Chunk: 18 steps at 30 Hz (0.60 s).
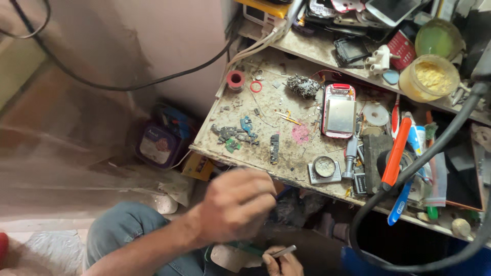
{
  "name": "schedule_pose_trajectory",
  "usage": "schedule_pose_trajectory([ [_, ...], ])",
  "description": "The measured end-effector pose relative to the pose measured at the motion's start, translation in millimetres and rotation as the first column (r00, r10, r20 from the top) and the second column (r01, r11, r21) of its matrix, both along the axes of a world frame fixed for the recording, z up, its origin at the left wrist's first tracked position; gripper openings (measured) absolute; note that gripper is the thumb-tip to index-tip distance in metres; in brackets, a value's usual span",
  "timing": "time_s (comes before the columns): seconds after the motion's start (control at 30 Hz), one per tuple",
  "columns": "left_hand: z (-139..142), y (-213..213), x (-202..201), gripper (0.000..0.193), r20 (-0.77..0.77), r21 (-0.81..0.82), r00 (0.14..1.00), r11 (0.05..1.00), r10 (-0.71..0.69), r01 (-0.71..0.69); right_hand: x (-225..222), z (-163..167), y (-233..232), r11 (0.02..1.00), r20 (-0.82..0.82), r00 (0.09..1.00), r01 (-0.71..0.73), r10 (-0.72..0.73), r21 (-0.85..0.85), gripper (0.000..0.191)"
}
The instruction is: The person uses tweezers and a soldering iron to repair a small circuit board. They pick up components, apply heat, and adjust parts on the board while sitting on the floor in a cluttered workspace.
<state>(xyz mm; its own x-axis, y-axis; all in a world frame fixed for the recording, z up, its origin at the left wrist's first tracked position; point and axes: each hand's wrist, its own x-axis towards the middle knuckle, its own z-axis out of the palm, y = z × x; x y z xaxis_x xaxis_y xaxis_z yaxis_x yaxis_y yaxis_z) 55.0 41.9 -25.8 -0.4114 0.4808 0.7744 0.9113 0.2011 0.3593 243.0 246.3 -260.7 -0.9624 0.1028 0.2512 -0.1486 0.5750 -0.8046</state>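
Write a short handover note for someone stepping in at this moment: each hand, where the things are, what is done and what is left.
Left hand: raised over the lap, loosely closed; what it holds is hidden.
Right hand: low at the frame edge, fingers pinching a thin metal tool.
A green board lies under the hands.
On the bench: an opened pink phone, a solder spool, loose parts.
Done: phone opened. Left: cannot tell from here.

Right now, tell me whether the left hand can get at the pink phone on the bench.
Probably yes: the left hand hovers near the bench edge, with only low scraps before the pink phone.
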Motion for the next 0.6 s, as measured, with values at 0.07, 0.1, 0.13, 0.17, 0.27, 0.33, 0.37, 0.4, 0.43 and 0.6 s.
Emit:
schedule_pose_trajectory([
  [0.07, -5, 4, 16, 0.017, 0.114, -0.134, 0.990, 0.986, -0.083, 0.098, 2, 14, 4, 0.999, 0.016, 1.000, 0.025, -0.025, -0.034, 0.029],
  [0.1, -9, 8, 24, 0.014, 0.202, -0.224, 0.974, 0.963, -0.102, 0.147, 4, 22, 4, 0.998, 0.025, 0.999, 0.040, -0.039, -0.051, 0.031],
  [0.13, -13, 9, 32, 0.012, 0.291, -0.308, 0.950, 0.929, -0.112, 0.204, 4, 27, 4, 0.999, -0.027, 0.999, 0.044, -0.044, 0.005, 0.032],
  [0.17, -18, 9, 40, 0.016, 0.360, -0.290, 0.925, 0.928, -0.121, 0.234, 6, 32, 3, 0.997, -0.079, 0.996, 0.048, -0.043, 0.059, 0.033],
  [0.27, -36, -2, 61, 0.029, 0.577, -0.178, 0.798, 0.927, -0.174, 0.330, 13, 40, -6, 0.996, -0.124, 0.992, 0.049, -0.039, 0.074, 0.030],
  [0.33, -50, -16, 70, 0.034, 0.715, -0.030, 0.651, 0.919, -0.254, 0.392, 16, 39, -15, 0.992, -0.154, 0.987, 0.052, -0.035, 0.113, 0.027],
  [0.37, -56, -19, 75, 0.035, 0.784, -0.014, 0.568, 0.908, -0.250, 0.420, 17, 37, -21, 0.983, -0.184, 0.983, 0.058, -0.026, 0.173, 0.027],
  [0.4, -63, -22, 80, 0.036, 0.846, 0.005, 0.475, 0.896, -0.240, 0.444, 18, 36, -25, 0.971, -0.209, 0.978, 0.062, -0.013, 0.232, 0.026],
  [0.43, -69, -24, 83, 0.037, 0.899, 0.029, 0.375, 0.884, -0.228, 0.467, 19, 37, -29, 0.976, -0.131, 0.991, 0.034, -0.006, 0.215, 0.025],
  [0.6, -98, -24, 84, 0.034, 0.923, 0.233, 0.194, 0.884, -0.332, 0.405, 25, 54, -36, 0.995, 0.091, 0.995, -0.036, 0.028, 0.091, 0.036],
])
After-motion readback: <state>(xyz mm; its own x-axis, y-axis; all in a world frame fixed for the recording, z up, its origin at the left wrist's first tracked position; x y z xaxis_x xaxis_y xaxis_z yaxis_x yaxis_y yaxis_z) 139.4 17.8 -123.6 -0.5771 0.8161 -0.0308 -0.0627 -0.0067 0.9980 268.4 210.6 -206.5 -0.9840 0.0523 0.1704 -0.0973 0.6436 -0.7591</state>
